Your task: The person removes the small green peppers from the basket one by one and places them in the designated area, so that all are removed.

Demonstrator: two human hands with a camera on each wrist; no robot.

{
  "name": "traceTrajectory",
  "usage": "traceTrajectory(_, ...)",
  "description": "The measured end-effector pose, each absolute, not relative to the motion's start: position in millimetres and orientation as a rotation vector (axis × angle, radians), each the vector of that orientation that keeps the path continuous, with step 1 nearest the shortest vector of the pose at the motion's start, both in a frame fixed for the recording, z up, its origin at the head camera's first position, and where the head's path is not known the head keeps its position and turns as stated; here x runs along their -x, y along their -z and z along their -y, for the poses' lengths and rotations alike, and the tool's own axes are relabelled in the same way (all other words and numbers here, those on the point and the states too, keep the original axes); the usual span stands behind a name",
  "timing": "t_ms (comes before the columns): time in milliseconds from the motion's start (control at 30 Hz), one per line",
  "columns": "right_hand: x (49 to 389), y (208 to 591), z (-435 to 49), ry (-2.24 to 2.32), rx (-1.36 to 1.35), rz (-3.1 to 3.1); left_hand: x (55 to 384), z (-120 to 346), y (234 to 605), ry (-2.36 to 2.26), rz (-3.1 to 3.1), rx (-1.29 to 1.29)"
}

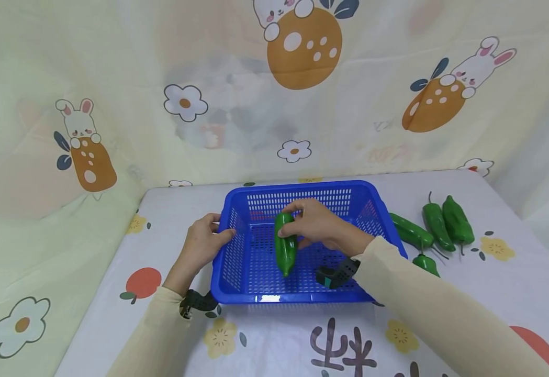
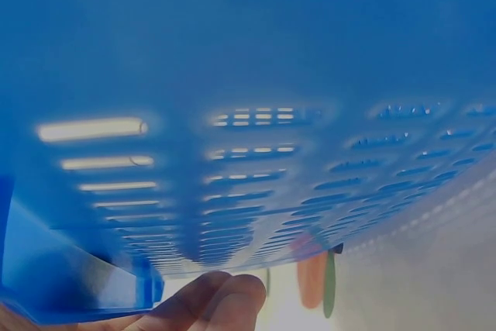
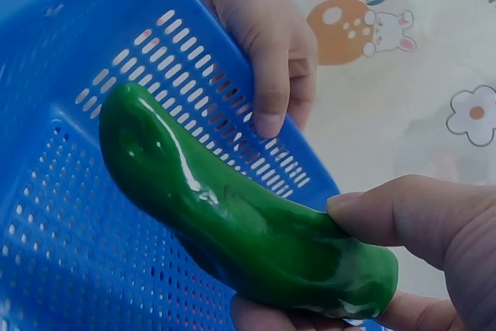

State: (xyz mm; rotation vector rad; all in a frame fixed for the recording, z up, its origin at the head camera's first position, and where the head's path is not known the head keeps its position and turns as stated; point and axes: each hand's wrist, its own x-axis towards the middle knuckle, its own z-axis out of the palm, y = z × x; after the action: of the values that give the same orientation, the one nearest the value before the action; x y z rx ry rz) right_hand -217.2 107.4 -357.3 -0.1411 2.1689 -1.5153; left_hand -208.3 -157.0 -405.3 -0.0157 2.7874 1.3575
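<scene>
A blue plastic basket (image 1: 265, 299) with slotted walls stands on the table. Its left rim is gripped by my left hand (image 1: 202, 244), thumb over the edge and fingers along the outer wall. In the left wrist view the slotted wall fills most of the picture, with fingertips (image 2: 232, 300) below it. Over the basket's inside, my right hand (image 1: 318, 222) holds a long, shiny green chili pepper (image 1: 284, 256) between thumb and fingers. The pepper (image 3: 225, 207) tilts across the right wrist view, its tapered end pointing away from the hand.
Right of the basket lie several more green peppers (image 1: 457, 222), one of them (image 1: 426, 263) partly hidden by the right sleeve. A printed white cloth (image 1: 274, 345) covers the table, and a patterned curtain (image 1: 236, 63) hangs behind it.
</scene>
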Motion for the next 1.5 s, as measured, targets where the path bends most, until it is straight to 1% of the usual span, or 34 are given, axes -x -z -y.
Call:
traceTrajectory(400,212.5,360.8,-131.5,1.534,0.107,-2.189,208.1,157.2,406.9,-1.355,-2.79,0.024)
traceTrajectory(1100,199.0,348.0,-170.7,1.551,0.097,-2.227,208.8,158.2,407.4,-1.338,-2.805,0.012)
traceTrajectory(1500,194.7,350.2,-198.1,1.551,0.106,-2.277,207.8,157.7,406.2,-1.341,-2.803,0.012)
